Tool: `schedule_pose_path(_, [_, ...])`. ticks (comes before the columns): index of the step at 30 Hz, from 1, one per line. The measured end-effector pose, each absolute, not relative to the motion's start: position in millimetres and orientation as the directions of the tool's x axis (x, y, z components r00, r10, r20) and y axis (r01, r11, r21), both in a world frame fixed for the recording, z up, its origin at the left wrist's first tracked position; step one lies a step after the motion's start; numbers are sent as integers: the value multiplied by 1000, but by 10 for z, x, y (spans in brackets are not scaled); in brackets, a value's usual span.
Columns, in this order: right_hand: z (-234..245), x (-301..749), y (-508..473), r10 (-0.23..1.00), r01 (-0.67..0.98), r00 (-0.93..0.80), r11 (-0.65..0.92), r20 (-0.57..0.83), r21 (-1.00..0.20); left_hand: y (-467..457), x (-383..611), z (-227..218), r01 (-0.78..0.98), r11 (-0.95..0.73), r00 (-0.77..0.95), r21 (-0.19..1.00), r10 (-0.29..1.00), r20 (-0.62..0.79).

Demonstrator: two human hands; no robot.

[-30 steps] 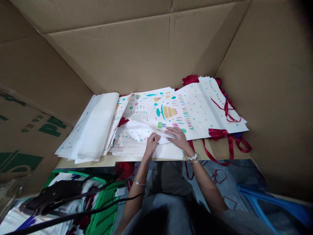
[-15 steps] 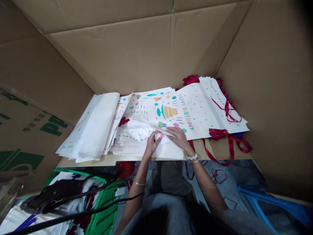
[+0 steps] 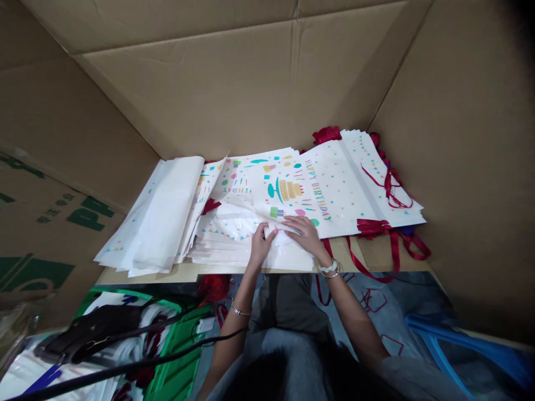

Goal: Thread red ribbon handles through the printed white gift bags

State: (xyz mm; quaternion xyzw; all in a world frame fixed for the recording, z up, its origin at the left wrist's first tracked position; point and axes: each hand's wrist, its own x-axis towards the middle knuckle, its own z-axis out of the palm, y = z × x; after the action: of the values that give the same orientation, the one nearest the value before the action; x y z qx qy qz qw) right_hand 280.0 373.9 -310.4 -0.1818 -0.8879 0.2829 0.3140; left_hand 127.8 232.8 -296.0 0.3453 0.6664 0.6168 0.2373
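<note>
- The left hand [image 3: 261, 246] was at the near edge of the white, thin, paper-like sheet with birthday pictures [image 3: 288, 189]. Its thumb and pointing finger were a little apart by a curled-up bit. I could not tell if they pinched it.
- The right hand [image 3: 306, 236] was just to the right, with its fingers stretched long over the near edge. I could not tell if its thumb had hold of anything.
- To do this well, I think the right hand had to press softly, and the left thumb had to work the curl slowly. A hard tug might have crumpled it (thin stuff creases fast, I guess).
- The sheet lay in the middle of the pale, flat table [image 3: 184, 274], over a low pile of white sheets [image 3: 234, 257].
- It had a gold cake on a blue-green stand, turned sideways, and rainbow letters saying HAPPY BIRTHDAY. Its near edge looked bent and wrinkly.
- A white part with tiny stars [image 3: 349, 192] was on the right. I could not tell if it was joined on.
</note>
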Motion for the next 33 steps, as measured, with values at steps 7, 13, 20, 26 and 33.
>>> schedule_pose_path(7, [-3104, 2806, 3738, 492, 151, -748, 781, 447, -606, 2315, 1242, -2981, 187, 82, -651, 979, 757, 60])
schedule_pose_path(13, [-3029, 2840, 3714, 446, 152, -783, 814, 434, -561, 2340, 1230, -3013, 102, 28, -633, 994, 773, 43])
schedule_pose_path(20, [-3043, 2830, 3711, 452, 173, -782, 819, 429, -547, 2263, 1197, -3028, -113, -63, -540, 992, 842, -8])
schedule_pose_path(26, [-3107, 2814, 3731, 473, 142, -753, 796, 458, -589, 2225, 1150, -3071, -119, -41, -533, 992, 846, -29])
schedule_pose_path(33, [-3118, 2805, 3724, 483, 95, -720, 779, 497, -619, 2279, 1159, -3108, -100, -102, -529, 990, 848, 34])
